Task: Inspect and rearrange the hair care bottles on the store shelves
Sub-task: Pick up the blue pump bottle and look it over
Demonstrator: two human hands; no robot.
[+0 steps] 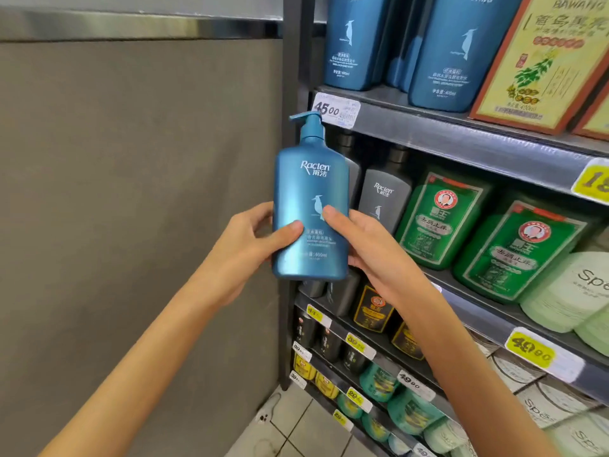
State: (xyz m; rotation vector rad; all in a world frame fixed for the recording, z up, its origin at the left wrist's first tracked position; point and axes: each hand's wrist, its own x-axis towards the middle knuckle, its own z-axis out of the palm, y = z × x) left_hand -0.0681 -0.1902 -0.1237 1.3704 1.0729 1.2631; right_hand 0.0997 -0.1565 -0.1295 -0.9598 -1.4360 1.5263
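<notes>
Both hands, left hand and right hand, grip an upright blue pump bottle before the store shelves

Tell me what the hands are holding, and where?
Both hands hold the blue pump bottle by its lower body: left hand on the left side, right hand on the right, thumbs across the front.

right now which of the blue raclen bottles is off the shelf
The blue Raclen pump bottle, held upright in front of the shelves by the left hand and right hand. The other blue bottles stand on the top shelf.
</notes>
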